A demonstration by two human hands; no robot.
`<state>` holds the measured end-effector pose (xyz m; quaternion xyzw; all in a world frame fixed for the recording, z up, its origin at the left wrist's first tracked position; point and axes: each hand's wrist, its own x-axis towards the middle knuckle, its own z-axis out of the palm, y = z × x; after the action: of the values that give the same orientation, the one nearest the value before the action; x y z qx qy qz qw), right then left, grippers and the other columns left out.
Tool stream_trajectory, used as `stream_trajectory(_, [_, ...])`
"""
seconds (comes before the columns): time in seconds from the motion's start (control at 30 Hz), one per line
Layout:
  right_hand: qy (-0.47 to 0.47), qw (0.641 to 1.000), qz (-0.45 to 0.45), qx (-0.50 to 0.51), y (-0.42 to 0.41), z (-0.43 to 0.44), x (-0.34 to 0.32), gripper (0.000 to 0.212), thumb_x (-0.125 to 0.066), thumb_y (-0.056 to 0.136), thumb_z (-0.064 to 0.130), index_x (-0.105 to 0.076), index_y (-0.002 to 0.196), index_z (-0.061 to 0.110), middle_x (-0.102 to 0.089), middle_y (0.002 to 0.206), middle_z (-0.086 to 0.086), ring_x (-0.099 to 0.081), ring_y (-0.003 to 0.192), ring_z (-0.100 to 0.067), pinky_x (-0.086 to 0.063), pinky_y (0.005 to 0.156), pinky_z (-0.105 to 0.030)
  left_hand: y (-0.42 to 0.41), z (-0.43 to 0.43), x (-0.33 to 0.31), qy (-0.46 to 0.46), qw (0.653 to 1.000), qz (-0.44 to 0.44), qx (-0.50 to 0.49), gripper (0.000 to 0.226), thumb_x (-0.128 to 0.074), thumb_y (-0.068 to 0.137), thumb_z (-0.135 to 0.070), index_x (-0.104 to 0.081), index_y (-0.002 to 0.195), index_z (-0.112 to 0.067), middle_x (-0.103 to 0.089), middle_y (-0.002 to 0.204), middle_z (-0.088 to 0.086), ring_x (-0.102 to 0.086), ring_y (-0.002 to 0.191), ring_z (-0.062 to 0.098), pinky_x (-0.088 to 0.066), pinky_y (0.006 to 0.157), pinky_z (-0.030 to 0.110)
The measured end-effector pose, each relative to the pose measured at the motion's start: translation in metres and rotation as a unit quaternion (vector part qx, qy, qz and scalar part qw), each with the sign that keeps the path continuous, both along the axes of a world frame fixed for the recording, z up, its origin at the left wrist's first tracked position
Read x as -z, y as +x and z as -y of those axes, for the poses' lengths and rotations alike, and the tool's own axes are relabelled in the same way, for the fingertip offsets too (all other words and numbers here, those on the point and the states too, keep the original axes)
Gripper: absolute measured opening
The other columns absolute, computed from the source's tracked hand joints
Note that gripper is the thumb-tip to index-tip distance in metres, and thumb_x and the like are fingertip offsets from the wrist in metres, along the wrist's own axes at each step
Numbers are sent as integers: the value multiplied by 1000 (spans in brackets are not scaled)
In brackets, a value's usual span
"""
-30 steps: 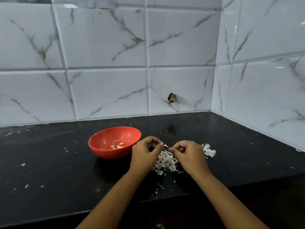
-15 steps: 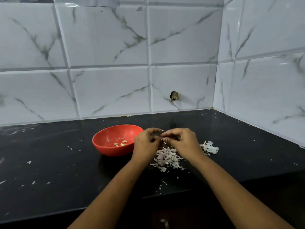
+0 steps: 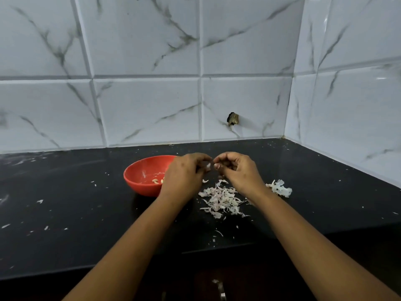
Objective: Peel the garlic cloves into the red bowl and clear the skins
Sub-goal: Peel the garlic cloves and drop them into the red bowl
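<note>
A red bowl (image 3: 144, 177) sits on the black counter with a few peeled cloves (image 3: 157, 181) in its bottom. My left hand (image 3: 184, 174) hovers just right of the bowl, covering its right rim, and pinches a small pale garlic clove (image 3: 208, 166). My right hand (image 3: 238, 172) faces it, fingers curled, thumb and fingertips at the same clove. Below the hands lies a heap of torn garlic skins (image 3: 221, 199). A second, whiter clump of skins (image 3: 281, 189) lies right of my right wrist.
The black counter (image 3: 65, 213) carries scattered white flecks, mostly left and in front of the heap. Tiled walls close the back and the right side, meeting in a corner (image 3: 286, 137). The counter's front edge (image 3: 86, 270) runs below my forearms.
Both hands have risen a little from the skin heap and shifted toward the bowl. More loose skin bits lie on the heap.
</note>
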<state>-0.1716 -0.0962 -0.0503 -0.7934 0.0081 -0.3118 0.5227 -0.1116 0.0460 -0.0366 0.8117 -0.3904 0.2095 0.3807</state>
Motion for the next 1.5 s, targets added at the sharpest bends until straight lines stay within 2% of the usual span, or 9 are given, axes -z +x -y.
stream_trajectory(0.13, [-121,987,-103,-31,-10,11,4,15,-67,89,14,-70,93,29,-69,87,10,-64,76,-6,-52,74,-17,11,-28,-15,46,992,-2,-120,21,-64,88,-27,-71,107,-32,-72,103,-2,-62,103,22,-48,87,34])
stream_trajectory(0.3, [-295,921,-237,-94,-16,15,14,25,-75,82,26,-73,106,33,-65,104,17,-60,99,0,-43,83,-12,42,-54,-20,139,964,-104,-204,19,-71,82,-30,-72,100,-32,-69,110,1,-59,108,24,-49,89,37])
stream_trajectory(0.53, [-282,935,-214,-10,-18,25,10,16,-71,85,11,-74,83,26,-69,80,12,-61,71,0,-42,62,-7,59,-54,-8,217,944,-139,-205,20,-68,81,-21,-73,98,-30,-63,118,7,-60,107,27,-50,91,40])
stream_trajectory(0.73, [-217,957,-191,2,-19,46,-5,18,-60,93,14,-71,89,28,-72,86,13,-67,86,-2,-49,80,-19,67,-47,-11,237,938,-144,-209,33,-74,76,-30,-70,107,-18,-67,109,7,-62,103,28,-51,90,46])
stream_trajectory(0.97, [-298,932,-207,-9,6,15,1,24,-60,93,12,-70,112,22,-69,108,5,-63,92,-5,-48,84,-20,66,-38,-6,248,937,-107,-221,32,-68,85,-23,-65,115,-13,-64,116,10,-62,103,29,-52,82,40])
stream_trajectory(1.13, [-416,882,-221,-31,25,-13,15,23,-62,92,20,-71,112,29,-69,111,5,-64,100,-14,-50,89,-30,44,-41,-12,157,956,-50,-243,14,-64,88,-25,-71,100,-20,-66,108,7,-62,100,29,-44,72,32])
stream_trajectory(1.3, [-382,896,-225,-15,26,-8,17,19,-60,91,11,-72,95,26,-69,96,4,-65,87,-13,-53,82,-32,-6,-55,5,-13,984,32,-176,8,-64,87,-28,-69,90,-22,-71,90,-6,-64,83,22,-47,66,32])
stream_trajectory(1.4, [-382,892,-241,-16,26,-6,17,19,-56,94,14,-69,98,27,-67,96,8,-63,85,-11,-52,81,-31,-27,-66,33,45,988,0,-150,12,-61,88,-33,-67,97,-29,-70,93,-7,-64,88,18,-51,77,36])
stream_trajectory(1.5, [-390,885,-255,-9,24,-6,15,22,-51,94,11,-66,96,27,-59,80,15,-57,73,-4,-48,75,-28,-31,-69,54,148,978,-75,-122,37,-50,95,-39,-52,131,-31,-57,130,-11,-49,120,7,-36,100,24])
